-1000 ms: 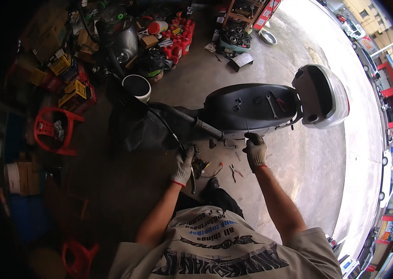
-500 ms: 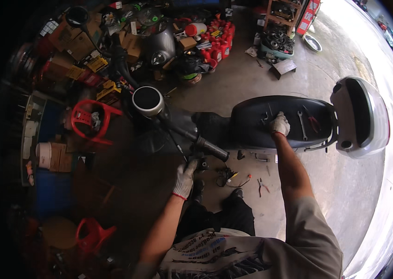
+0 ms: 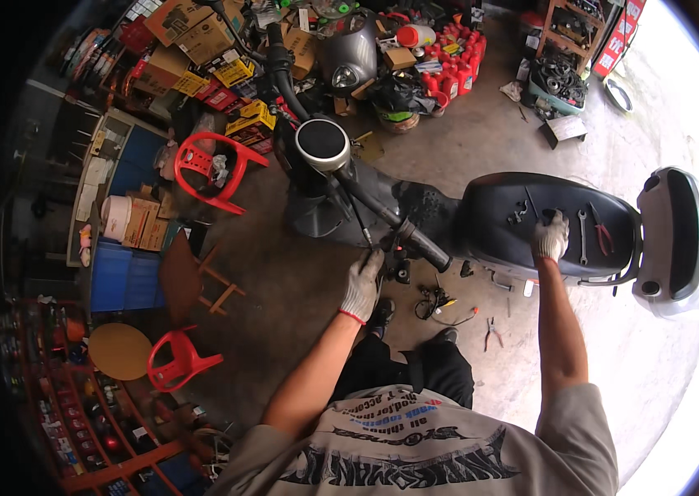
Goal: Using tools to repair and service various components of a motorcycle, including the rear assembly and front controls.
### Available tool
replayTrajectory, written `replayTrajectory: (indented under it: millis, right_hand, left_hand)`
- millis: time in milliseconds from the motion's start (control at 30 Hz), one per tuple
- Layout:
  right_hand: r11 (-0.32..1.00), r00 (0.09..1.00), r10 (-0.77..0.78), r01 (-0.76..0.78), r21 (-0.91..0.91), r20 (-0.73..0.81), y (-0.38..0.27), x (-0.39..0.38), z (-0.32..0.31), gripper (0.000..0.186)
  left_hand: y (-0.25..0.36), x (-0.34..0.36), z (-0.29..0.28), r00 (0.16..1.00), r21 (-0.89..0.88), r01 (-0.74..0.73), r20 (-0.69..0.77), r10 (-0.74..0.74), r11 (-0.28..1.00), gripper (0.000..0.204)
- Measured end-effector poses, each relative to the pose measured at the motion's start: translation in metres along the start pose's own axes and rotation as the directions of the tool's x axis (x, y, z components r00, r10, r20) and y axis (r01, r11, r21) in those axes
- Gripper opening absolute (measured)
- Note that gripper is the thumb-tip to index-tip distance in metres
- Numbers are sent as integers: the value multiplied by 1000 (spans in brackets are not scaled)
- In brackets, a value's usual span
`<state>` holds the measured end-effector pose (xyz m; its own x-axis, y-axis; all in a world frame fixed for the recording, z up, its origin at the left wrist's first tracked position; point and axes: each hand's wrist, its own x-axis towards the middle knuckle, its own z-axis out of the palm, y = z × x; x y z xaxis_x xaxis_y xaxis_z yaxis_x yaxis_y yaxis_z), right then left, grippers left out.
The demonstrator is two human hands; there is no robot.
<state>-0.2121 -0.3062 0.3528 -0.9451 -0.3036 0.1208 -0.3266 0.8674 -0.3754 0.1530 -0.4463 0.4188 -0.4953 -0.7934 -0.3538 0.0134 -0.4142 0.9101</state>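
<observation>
Gloved hands [image 3: 362, 285], left near handlebar [image 3: 427, 247], right [image 3: 550, 236] over seat [image 3: 488, 225]

The place is a scooter repair workshop: a dark scooter [image 3: 316, 217] with a long black padded seat [image 3: 484, 207] stands on bare grey concrete floor [image 3: 449, 153]. A silver metal wrench [image 3: 584, 237] and red-handled pliers [image 3: 602, 230] lie on the seat right of the gloved right hand [image 3: 550, 237]. Well beyond that hand sit a teal plastic tub [image 3: 550, 101] heaped with dark parts and, farther left, clustered red plastic bottles [image 3: 464, 62].
</observation>
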Motion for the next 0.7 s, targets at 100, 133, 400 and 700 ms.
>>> replayTrajectory:
  millis: [100, 133, 400, 700]
  right_hand:
    - [963, 998, 58, -67, 262, 39, 5, -59, -18, 28]
    - [820, 997, -46, 3, 572, 62, 17, -84, -17, 28]
    - [567, 831, -396, -115, 816, 392, -111, -241, -108, 16]
    - [783, 694, -606, 436, 444, 388, -262, -216, -51, 23]
  left_hand:
    - [1, 1, -5, 999, -180, 47, 22, -44, 983, 30]
    - [1, 3, -2, 999, -198, 38, 23, -34, 979, 30]
    - [3, 0, -23, 999, -183, -46, -22, 43, 982, 30]
    - [0, -1, -72, 979, 112, -201, -2, 202, 973, 31]
